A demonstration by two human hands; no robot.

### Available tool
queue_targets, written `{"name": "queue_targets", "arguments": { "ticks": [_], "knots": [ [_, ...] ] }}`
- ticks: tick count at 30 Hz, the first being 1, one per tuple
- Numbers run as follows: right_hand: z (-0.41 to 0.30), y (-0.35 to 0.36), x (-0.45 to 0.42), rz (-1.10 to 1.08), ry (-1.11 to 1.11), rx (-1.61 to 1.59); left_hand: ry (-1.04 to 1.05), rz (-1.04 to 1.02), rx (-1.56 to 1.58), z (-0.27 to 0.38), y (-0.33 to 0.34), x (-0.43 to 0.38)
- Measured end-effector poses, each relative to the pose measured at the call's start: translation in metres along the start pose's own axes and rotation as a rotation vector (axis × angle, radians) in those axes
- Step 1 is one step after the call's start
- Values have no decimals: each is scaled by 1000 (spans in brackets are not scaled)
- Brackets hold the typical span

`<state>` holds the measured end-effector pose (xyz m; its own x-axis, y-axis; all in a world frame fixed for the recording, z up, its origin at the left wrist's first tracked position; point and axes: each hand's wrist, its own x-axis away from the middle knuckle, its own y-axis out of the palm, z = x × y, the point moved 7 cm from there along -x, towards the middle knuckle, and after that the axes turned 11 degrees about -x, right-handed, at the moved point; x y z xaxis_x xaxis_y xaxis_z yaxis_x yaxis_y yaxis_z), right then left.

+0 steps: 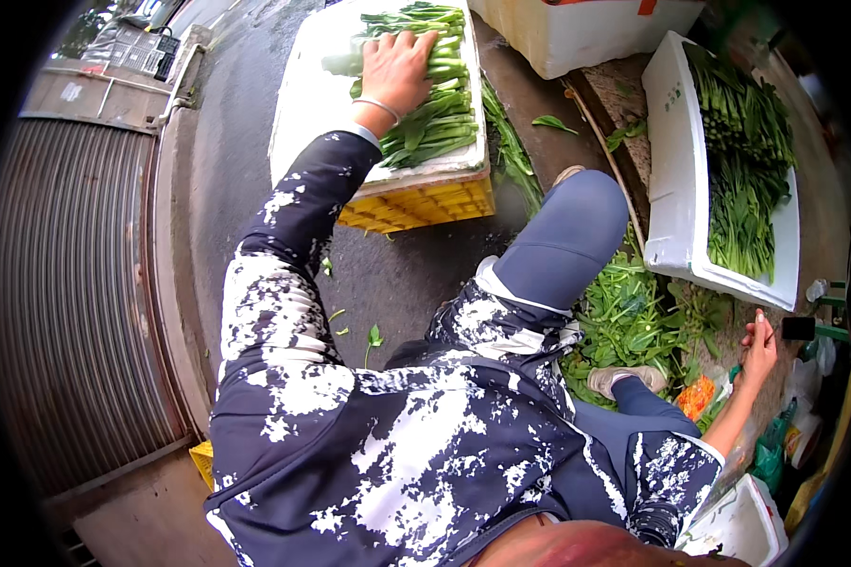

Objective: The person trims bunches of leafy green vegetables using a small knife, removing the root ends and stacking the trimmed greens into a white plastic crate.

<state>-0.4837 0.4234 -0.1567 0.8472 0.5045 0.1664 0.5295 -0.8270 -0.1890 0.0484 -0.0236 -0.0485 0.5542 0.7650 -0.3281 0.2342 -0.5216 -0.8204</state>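
My left hand (399, 71), with a bangle at the wrist, lies palm down over leafy green vegetables (432, 131). They are stacked in rows on a white foam slab or lid (308, 106) on top of a yellow plastic crate (418, 205). Its fingertips curl down among the stems, so whether they grip any is hidden. Far to the right, my right hand (757, 351) is raised with loosely bent fingers and nothing visible in it. Just above it, a tilted white foam box (674, 156) holds bundled dark greens (744, 127).
Loose leaves (624, 319) lie heaped by my foot (627, 380). A larger foam box (596, 35) stands beyond the crate. Green bars with a black block (798, 328) jut in beside my right hand. A ribbed metal shutter (78, 298) is at left, plastic bags (773, 446) at lower right.
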Motion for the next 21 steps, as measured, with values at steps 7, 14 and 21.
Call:
{"name": "queue_targets", "arguments": {
  "ticks": [7, 14, 21],
  "knots": [
    [17, -1, 0, -3, -24, 111, -42, -123, 193, -4, 85, 25],
    [13, 2, -2, -49, 11, 186, -14, -434, 338, 24, 65, 10],
    [9, 5, -20, -105, -6, 58, 224, -24, 429, 115, -94, -22]
  ]
}}
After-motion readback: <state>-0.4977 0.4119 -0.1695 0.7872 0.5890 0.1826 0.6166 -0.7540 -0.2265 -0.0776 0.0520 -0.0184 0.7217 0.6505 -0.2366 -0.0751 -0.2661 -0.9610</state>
